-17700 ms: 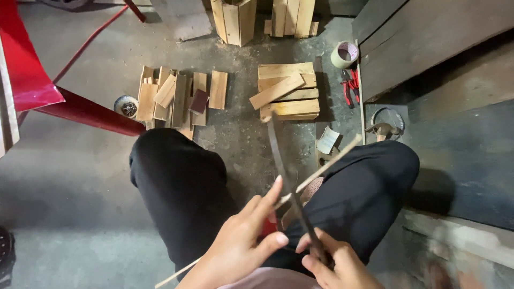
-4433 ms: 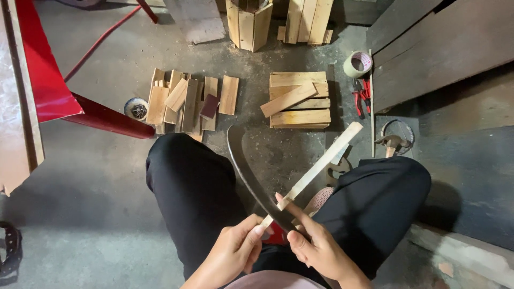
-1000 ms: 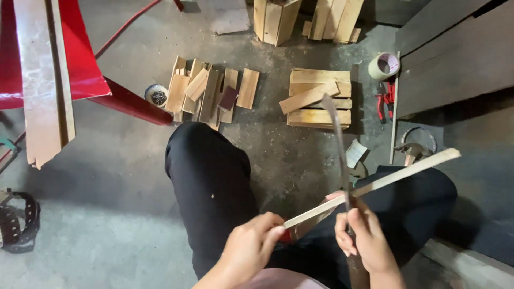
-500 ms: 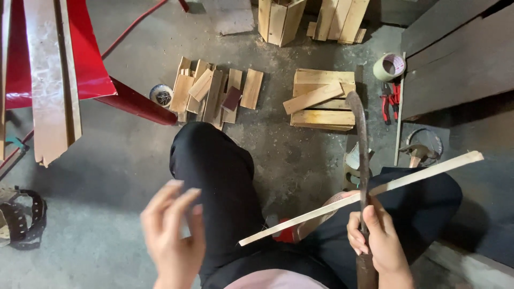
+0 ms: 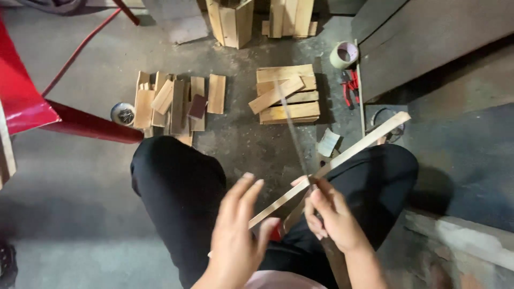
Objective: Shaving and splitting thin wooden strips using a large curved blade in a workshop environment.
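Two things in hand at the centre: a long pale wooden strip (image 5: 342, 155) and a thin-bladed knife (image 5: 293, 128), edge-on and motion-blurred. Strip slanting from just above the lap up to the right, past the right knee, its lower end near the left palm. Right hand (image 5: 334, 219) clamped around both the knife handle and the strip where they cross, blade pointing away toward the floor. Left hand (image 5: 235, 235) spread wide, fingers apart, gripping nothing, hovering just beside the strip's lower end above the left thigh.

Likely trouble: with only one hand securing both pieces, easy for the strip to twist or slide against the blade; bare left fingers near the cutting line, so a slip could nick them or the black trousers (image 5: 182, 192) beneath. Blur makes the exact blade angle hard to tell.

Further out on the grey concrete floor (image 5: 80, 171): a neat stack of short boards (image 5: 289, 96) straight ahead, a looser spread of wood offcuts (image 5: 171, 104) to the left, a tape roll (image 5: 344, 53) and red-handled pliers (image 5: 350, 85) just right of the stack, a small round tin (image 5: 122, 113) by a red metal frame (image 5: 64, 120). More upright planks (image 5: 230, 21) at the top. Dark timber beams (image 5: 439, 43) along the right. Nothing between hands and strip; knees close on both sides, leaving little room to swing.
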